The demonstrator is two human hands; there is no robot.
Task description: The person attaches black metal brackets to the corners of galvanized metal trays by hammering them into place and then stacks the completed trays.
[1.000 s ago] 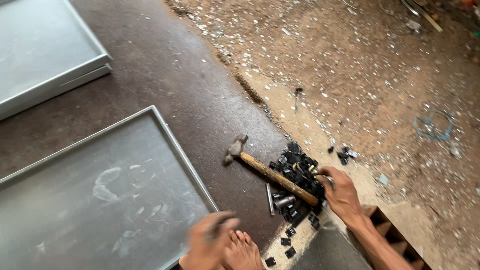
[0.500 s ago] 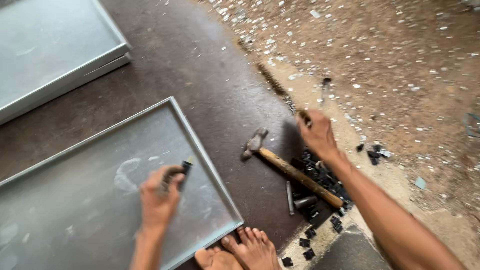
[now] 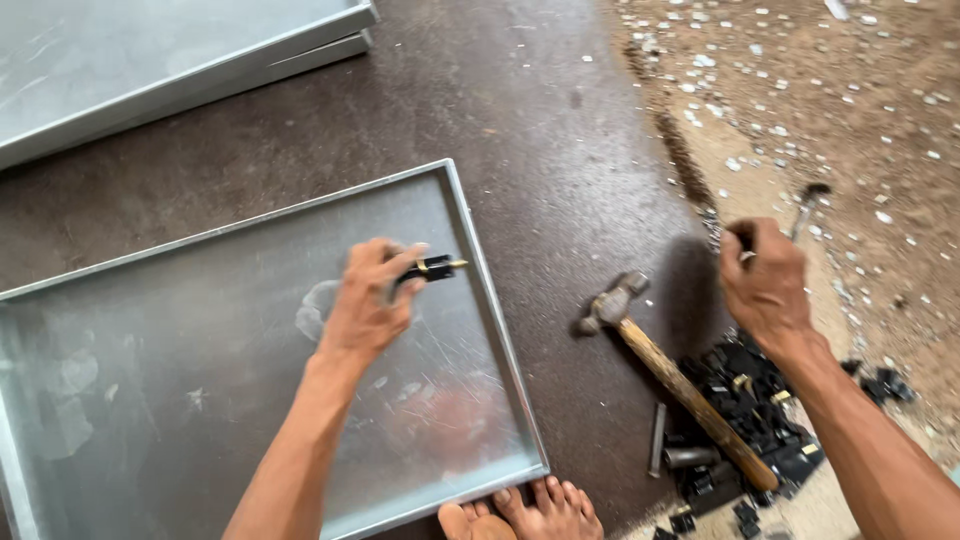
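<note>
Both hands have shifted since half a second ago: the left hand (image 3: 368, 300) has carried its small black piece (image 3: 430, 268) from the middle of the metal tray (image 3: 160, 400) over to just inside the tray's right rim, and the right hand (image 3: 768, 285) has drifted to the right of the hammer's head.

From the head view, the left fingers pinch that black piece, which shows a brass-coloured tip pointing at the rim; motion blur hides its exact shape. The right hand is curled shut above the floor, but I cannot tell what, if anything, is inside it. The hammer (image 3: 680, 385) lies on the dark floor (image 3: 540, 130), its wooden handle running into a heap of small black parts (image 3: 745, 400). Bare toes (image 3: 530, 510) touch the tray's near edge, cut off by the frame. A second metal panel (image 3: 150, 50) lies at the top left, mostly out of view.
</note>
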